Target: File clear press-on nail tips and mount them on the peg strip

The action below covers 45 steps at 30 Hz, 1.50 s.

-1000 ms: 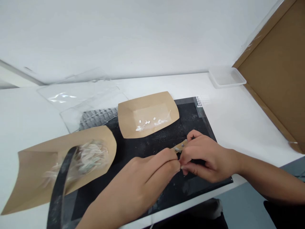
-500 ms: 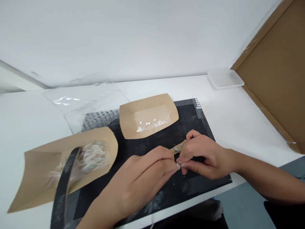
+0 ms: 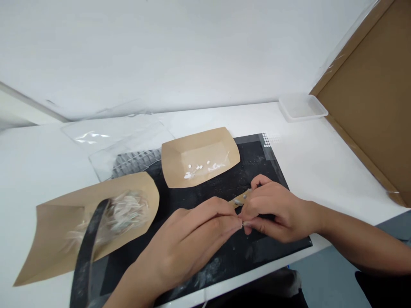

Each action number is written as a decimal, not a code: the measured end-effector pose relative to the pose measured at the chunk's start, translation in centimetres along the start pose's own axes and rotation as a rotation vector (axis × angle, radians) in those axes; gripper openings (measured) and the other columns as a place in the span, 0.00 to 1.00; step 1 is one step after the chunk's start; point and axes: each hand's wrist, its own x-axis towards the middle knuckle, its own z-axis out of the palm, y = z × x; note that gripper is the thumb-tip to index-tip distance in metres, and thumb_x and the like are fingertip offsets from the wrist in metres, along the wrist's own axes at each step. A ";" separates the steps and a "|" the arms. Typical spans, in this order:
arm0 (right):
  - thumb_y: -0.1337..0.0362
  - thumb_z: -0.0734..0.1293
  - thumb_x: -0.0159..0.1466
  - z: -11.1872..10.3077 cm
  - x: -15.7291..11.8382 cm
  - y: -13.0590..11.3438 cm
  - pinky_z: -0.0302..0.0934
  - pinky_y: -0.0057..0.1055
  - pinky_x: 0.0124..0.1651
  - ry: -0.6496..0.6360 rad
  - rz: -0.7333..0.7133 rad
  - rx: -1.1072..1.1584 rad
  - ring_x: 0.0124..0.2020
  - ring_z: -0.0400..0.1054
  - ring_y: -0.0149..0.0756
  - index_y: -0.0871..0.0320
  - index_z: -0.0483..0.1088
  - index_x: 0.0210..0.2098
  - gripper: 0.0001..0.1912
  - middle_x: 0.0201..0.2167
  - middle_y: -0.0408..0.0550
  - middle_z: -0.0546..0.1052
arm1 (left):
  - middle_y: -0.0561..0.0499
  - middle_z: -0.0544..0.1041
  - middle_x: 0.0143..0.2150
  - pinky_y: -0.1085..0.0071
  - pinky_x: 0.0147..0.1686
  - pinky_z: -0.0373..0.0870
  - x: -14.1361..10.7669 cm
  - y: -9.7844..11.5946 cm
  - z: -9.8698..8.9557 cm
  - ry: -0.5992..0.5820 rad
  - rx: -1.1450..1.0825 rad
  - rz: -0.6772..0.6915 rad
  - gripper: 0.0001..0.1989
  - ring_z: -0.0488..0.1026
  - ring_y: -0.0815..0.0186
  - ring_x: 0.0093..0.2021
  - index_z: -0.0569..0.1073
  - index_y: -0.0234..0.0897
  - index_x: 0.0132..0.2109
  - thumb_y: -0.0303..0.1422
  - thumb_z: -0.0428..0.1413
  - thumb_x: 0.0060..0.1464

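Note:
My left hand [image 3: 195,239] and my right hand [image 3: 276,211] meet fingertip to fingertip over a black mat [image 3: 192,201]. Both are closed in a pinch. A tiny pale piece shows between the fingertips, too small to name, and most of it is hidden. Just behind the fingers lies a tan strip [image 3: 236,200] with small grey bits on it, partly covered by my right hand. Beyond my hands stands a brown paper tray [image 3: 173,160] with small white pieces inside. To the left, a longer brown paper tray [image 3: 61,214] contains a heap of thin clear and whitish strips [image 3: 128,209].
A black curved band [image 3: 85,252] stands at the left tray, near my left forearm. Clear plastic sheets [image 3: 112,132] lie at the back left. A translucent tub [image 3: 303,107] sits at the back right, beside a large cardboard box [image 3: 369,111]. White dots [image 3: 266,140] mark the mat's far corner.
My fingertips have drawn closer together, and the pale piece between them shows less. The view has shifted very slightly; the trays stay in place.

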 end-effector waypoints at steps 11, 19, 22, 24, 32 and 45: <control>0.69 0.64 0.73 -0.1 0.1 -0.7 0.54 0.37 0.52 -0.005 0.138 0.160 0.29 0.71 0.26 0.55 0.69 0.38 0.06 0.32 0.37 0.81 | 0.51 0.84 0.43 0.78 0.39 0.82 0.0 -0.2 -0.1 0.071 0.064 0.083 0.08 0.84 0.68 0.40 0.77 0.38 0.48 0.22 0.58 0.67; 0.67 0.66 0.74 -0.1 0.3 -1.8 0.62 0.36 0.51 0.041 0.226 0.236 0.31 0.72 0.28 0.56 0.68 0.36 0.07 0.29 0.38 0.80 | 0.50 0.84 0.44 0.75 0.38 0.84 0.1 0.1 0.1 0.094 0.065 0.092 0.07 0.84 0.67 0.39 0.75 0.37 0.51 0.24 0.56 0.69; 0.65 0.65 0.74 -0.2 0.4 -2.2 0.67 0.31 0.42 0.033 0.274 0.354 0.31 0.73 0.29 0.56 0.66 0.36 0.09 0.27 0.39 0.78 | 0.48 0.84 0.43 0.75 0.35 0.83 0.3 0.2 0.2 0.111 0.085 0.087 0.06 0.84 0.66 0.39 0.75 0.36 0.50 0.24 0.56 0.69; 0.63 0.66 0.75 0.0 0.4 -2.2 0.68 0.28 0.36 0.032 0.322 0.467 0.29 0.72 0.28 0.56 0.66 0.37 0.08 0.27 0.40 0.77 | 0.47 0.84 0.43 0.75 0.33 0.82 0.4 0.1 0.3 0.127 0.113 0.107 0.06 0.84 0.65 0.40 0.76 0.36 0.50 0.25 0.57 0.69; 0.63 0.69 0.72 0.6 -0.3 -1.5 0.69 0.25 0.34 0.052 0.408 0.681 0.29 0.72 0.27 0.57 0.66 0.41 0.07 0.28 0.40 0.77 | 0.44 0.83 0.44 0.76 0.32 0.80 0.2 -0.3 0.6 0.165 0.148 0.140 0.09 0.83 0.66 0.40 0.77 0.34 0.52 0.24 0.58 0.67; 0.67 0.69 0.70 1.7 0.0 -2.3 0.65 0.25 0.35 0.189 0.307 0.274 0.27 0.71 0.26 0.56 0.68 0.39 0.05 0.27 0.38 0.77 | 0.52 0.80 0.35 0.76 0.30 0.79 0.3 0.4 2.4 0.390 0.194 0.076 0.09 0.78 0.70 0.32 0.75 0.38 0.41 0.21 0.64 0.57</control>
